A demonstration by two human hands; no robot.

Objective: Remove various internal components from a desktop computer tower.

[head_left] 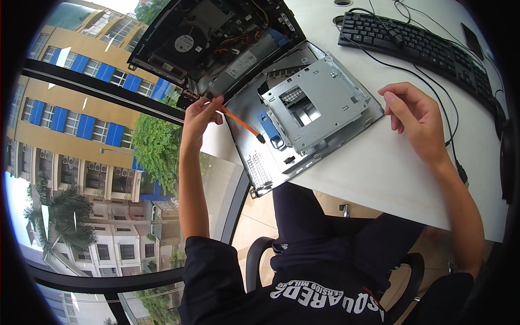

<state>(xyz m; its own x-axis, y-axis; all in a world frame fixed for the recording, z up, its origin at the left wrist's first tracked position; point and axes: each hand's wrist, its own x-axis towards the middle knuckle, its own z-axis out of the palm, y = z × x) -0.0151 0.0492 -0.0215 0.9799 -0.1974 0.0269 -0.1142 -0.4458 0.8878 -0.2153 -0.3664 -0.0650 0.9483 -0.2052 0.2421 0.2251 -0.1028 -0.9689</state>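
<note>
My left hand (199, 120) is closed in a pinch at the upper end of an orange SATA cable (238, 120), whose black connector (260, 138) rests on the bare metal cover panel (244, 154). On that panel sits a silver metal drive bracket (317, 89) with a square cut-out and a blue latch (267, 127) along its left side. Behind it stands the tilted-up black computer case (211, 40), with a round fan (187, 43) and coloured wires inside. To the right of the bracket my right hand (414, 116) hovers, its fingers loosely curled and apart, holding nothing.
A black keyboard (414, 49) lies at the far right of the white table (374, 179), with black cables (428, 81) running beside it. Large windows (108, 114) are on the left. The panel's near-left corner overhangs the table edge. An office chair (259, 262) is below.
</note>
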